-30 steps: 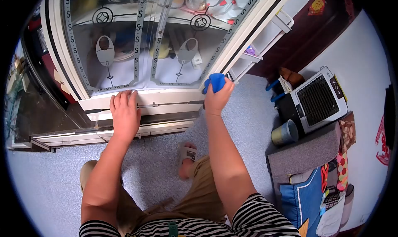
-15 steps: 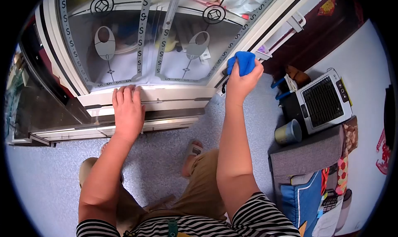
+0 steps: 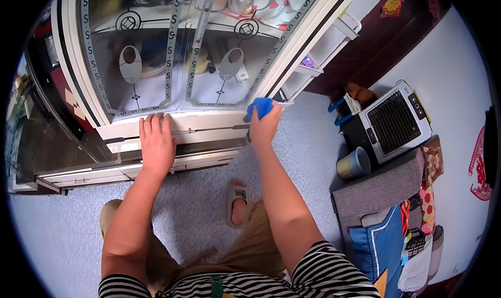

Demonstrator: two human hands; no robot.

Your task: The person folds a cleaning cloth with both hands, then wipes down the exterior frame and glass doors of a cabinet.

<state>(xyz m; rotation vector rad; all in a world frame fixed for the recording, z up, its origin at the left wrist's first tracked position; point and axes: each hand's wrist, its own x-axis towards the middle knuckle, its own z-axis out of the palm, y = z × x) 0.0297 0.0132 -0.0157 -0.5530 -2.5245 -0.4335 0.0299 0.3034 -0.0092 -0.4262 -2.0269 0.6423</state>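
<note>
A shirt [image 3: 255, 285] in narrow black and white stripes spans the bottom of the frame. Its short sleeves, the left sleeve [image 3: 124, 286] at lower left and the right sleeve [image 3: 324, 271] at lower right, hang loose. A small green strip [image 3: 216, 286] shows at bottom centre. Plain tan-brown trousers [image 3: 245, 243] lead up to a pale open-toed slipper [image 3: 238, 193] with dark markings on top.

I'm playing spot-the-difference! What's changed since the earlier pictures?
The right hand, still gripping the crumpled blue cloth, went up the white cabinet post, then came back down to near its bottom. Nothing was let go. The left hand stayed on the white panel below the patterned glass doors.
</note>
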